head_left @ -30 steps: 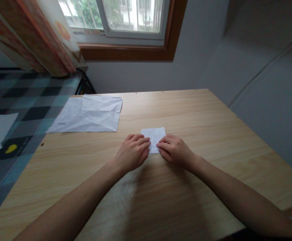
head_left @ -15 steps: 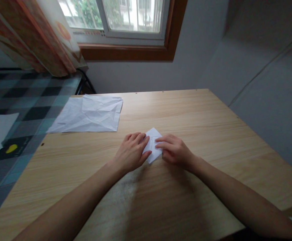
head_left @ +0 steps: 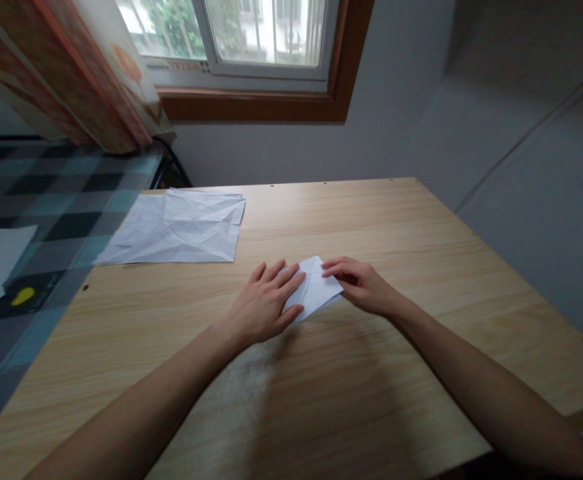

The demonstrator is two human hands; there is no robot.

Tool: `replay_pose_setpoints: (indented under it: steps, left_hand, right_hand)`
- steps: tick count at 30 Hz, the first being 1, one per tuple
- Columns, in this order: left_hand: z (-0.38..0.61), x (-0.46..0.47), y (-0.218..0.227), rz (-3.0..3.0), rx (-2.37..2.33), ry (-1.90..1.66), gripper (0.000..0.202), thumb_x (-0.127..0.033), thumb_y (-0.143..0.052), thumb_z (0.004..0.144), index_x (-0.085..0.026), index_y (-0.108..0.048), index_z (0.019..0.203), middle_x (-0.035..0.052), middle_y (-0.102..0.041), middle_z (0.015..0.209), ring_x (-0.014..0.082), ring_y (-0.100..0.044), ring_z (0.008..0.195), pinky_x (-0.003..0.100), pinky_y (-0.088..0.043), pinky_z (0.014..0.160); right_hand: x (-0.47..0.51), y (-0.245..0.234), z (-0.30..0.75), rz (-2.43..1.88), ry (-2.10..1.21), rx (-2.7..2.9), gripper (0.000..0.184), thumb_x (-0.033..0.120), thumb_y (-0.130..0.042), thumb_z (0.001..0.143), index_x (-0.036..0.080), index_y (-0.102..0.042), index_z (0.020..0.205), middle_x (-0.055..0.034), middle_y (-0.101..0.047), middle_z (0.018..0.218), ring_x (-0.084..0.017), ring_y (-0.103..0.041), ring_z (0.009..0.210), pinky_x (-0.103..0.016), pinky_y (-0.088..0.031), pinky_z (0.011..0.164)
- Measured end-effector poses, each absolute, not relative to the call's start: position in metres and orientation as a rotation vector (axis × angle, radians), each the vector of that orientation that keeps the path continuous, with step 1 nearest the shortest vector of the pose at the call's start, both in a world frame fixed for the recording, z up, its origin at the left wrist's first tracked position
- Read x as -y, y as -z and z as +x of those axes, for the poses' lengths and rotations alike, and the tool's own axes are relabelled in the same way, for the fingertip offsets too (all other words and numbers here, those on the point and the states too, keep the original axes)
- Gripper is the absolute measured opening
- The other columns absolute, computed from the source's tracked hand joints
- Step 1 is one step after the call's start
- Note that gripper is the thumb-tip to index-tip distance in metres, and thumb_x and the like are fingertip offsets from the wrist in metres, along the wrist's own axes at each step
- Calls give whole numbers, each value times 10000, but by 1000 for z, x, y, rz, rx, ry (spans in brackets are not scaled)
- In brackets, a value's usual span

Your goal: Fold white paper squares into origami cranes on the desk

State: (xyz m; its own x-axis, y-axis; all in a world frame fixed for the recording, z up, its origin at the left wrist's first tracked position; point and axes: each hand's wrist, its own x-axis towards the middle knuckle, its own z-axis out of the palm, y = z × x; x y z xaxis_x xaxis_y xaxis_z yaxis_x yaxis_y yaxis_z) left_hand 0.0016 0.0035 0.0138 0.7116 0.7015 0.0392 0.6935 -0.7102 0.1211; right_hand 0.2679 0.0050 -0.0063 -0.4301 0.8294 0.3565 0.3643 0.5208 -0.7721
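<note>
A small folded white paper (head_left: 317,288) lies on the wooden table (head_left: 421,280) in front of me. My left hand (head_left: 266,303) rests flat on its left part, fingers stretched out and spread. My right hand (head_left: 364,285) is at the paper's right edge, its fingers curled and pinching the upper right corner. The paper sits turned at an angle between the two hands.
A creased sheet of white paper (head_left: 176,227) lies unfolded at the table's far left. A checked bedcover (head_left: 31,220) with a white sheet and a dark object lies left of the table. A window and curtain are behind; grey walls close the right side.
The small paper has been turned from square-on to slanted. My right hand has shifted right to its edge, and my left hand's fingers have flattened onto it.
</note>
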Motion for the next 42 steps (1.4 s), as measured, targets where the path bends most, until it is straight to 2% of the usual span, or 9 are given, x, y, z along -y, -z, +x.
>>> replay_pose_setpoints:
  steps: [4, 9, 16, 19, 21, 26, 38, 40, 42]
  left_hand:
    - [2, -3, -15, 2815, -1136, -117, 588, -447, -464, 961, -205, -428, 1496, 118, -427, 1566, 377, -355, 1445, 610, -269, 1155]
    - [2, -4, -13, 2814, -1129, -152, 558, -473, -426, 983, -227, -448, 1483, 93, -446, 1557, 369, -358, 1447, 602, -262, 1159]
    - [3, -4, -11, 2811, -1122, -146, 696, -626, -452, 935, -208, -433, 1491, 111, -435, 1562, 390, -347, 1444, 604, -242, 1161]
    - [3, -3, -12, 2812, -1129, -127, 690, -606, -465, 935, -199, -431, 1491, 113, -425, 1569, 395, -342, 1443, 609, -240, 1160]
    - [3, -3, -13, 2809, -1129, -132, 677, -594, -472, 938, -203, -434, 1490, 111, -434, 1563, 391, -344, 1443, 609, -241, 1159]
    - [3, -2, -12, 2801, -1136, -160, 666, -587, -483, 938, -203, -448, 1482, 115, -437, 1560, 387, -343, 1444, 602, -243, 1163]
    - [2, -3, -10, 2817, -1130, -168, 694, -607, -503, 919, -220, -427, 1490, 107, -434, 1563, 382, -345, 1445, 590, -230, 1171]
    - [2, -3, -10, 2815, -1133, -169, 691, -611, -493, 922, -211, -436, 1484, 112, -439, 1558, 382, -350, 1440, 589, -235, 1169]
    - [2, -3, -10, 2818, -1130, -193, 687, -610, -492, 923, -209, -440, 1479, 116, -447, 1551, 379, -360, 1434, 590, -242, 1168]
  right_hand:
    - [-5, 6, 266, -992, -717, 2050, 167, 160, -577, 918, 208, -729, 970, -77, -742, 1053, -196, -678, 1007, -381, -524, 920]
    - [-3, 6, 253, -1150, -526, 2088, 139, 201, -566, 937, 187, -704, 931, -69, -725, 895, -207, -643, 874, -372, -509, 822]
    - [0, 8, 240, -1338, -178, 2159, 132, 206, -613, 912, 177, -685, 1020, -89, -675, 929, -224, -592, 853, -365, -492, 789]
    - [5, 6, 240, -1251, 25, 2276, 111, 187, -584, 935, 180, -694, 945, -93, -683, 918, -231, -582, 871, -359, -476, 792]
    - [10, 4, 238, -1093, 141, 2413, 165, 151, -551, 947, 183, -692, 868, -79, -687, 866, -214, -572, 825, -336, -457, 753]
    - [18, 3, 232, -800, 143, 2592, 224, 145, -530, 965, 192, -683, 809, -46, -677, 776, -176, -562, 732, -305, -427, 672]
    - [2, 7, 267, -1019, 13, 2400, 202, 118, -569, 898, 207, -750, 879, -87, -759, 987, -236, -635, 900, -403, -519, 838]
    - [3, 7, 262, -1051, -32, 2363, 210, 114, -563, 884, 186, -733, 984, -109, -747, 1057, -259, -633, 972, -435, -509, 887]
    - [6, 6, 256, -1060, -122, 2326, 336, 163, -597, 868, 153, -656, 1199, -138, -720, 1142, -281, -624, 1042, -466, -491, 932]
